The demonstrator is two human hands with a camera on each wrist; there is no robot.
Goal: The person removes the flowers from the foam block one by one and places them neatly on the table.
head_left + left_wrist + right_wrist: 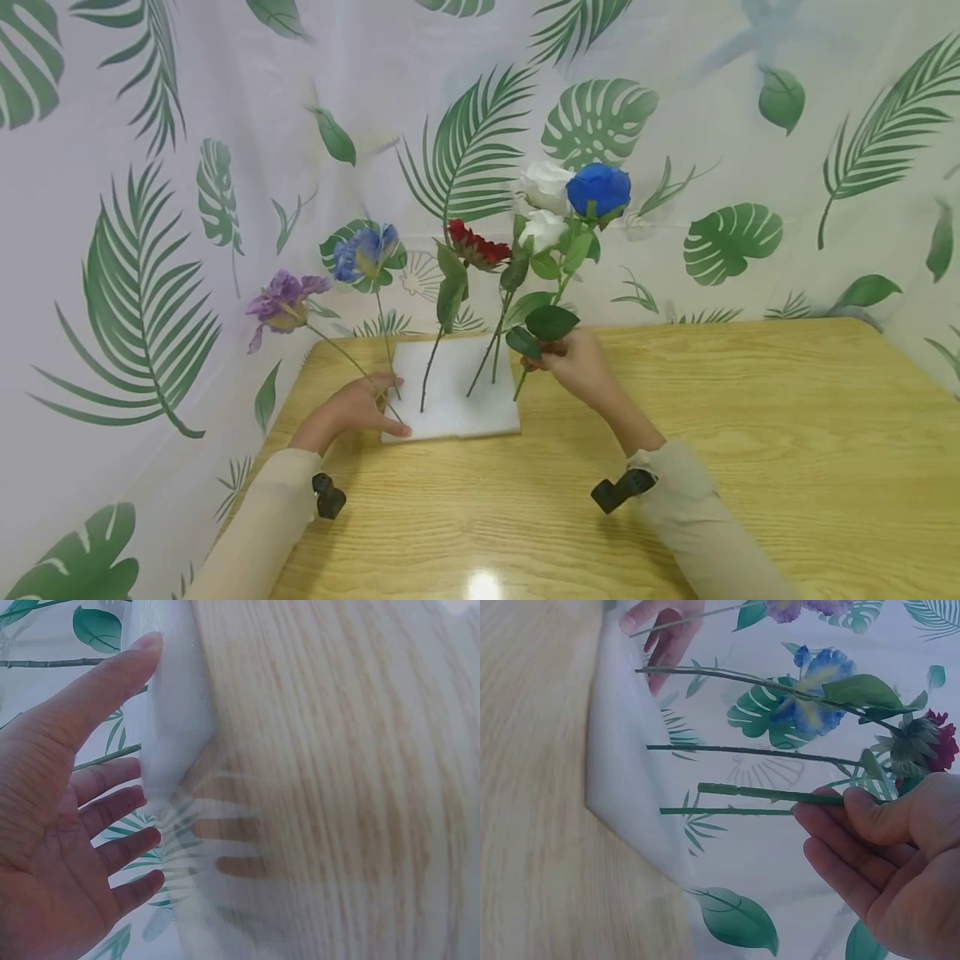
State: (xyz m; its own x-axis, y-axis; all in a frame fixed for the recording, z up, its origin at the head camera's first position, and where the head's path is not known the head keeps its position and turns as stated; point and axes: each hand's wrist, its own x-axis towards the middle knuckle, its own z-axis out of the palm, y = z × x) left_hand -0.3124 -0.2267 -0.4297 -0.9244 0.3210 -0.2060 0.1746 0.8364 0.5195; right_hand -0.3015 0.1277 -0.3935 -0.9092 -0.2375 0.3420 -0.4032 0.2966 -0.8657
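Observation:
My right hand (573, 362) pinches the green stem (780, 795) of a blue rose (598, 192) between thumb and fingers. The stem's cut end hangs beside the right part of a white foam block (450, 383), apart from it in the right wrist view. Standing in the block are a purple flower (281, 304), a blue-violet flower (363, 252), a dark red flower (478, 248) and white roses (543, 232). At the block's left end rests my left hand (360, 407), thumb at the front edge, fingers spread and fairly straight. Leaves hide part of my right fingers.
The block lies near the back of a wooden table (750, 417). Behind and to the left hangs a pale curtain (465, 50) printed with green leaves. Flower heads lean outward above the block, the white and blue ones crowded together at the right.

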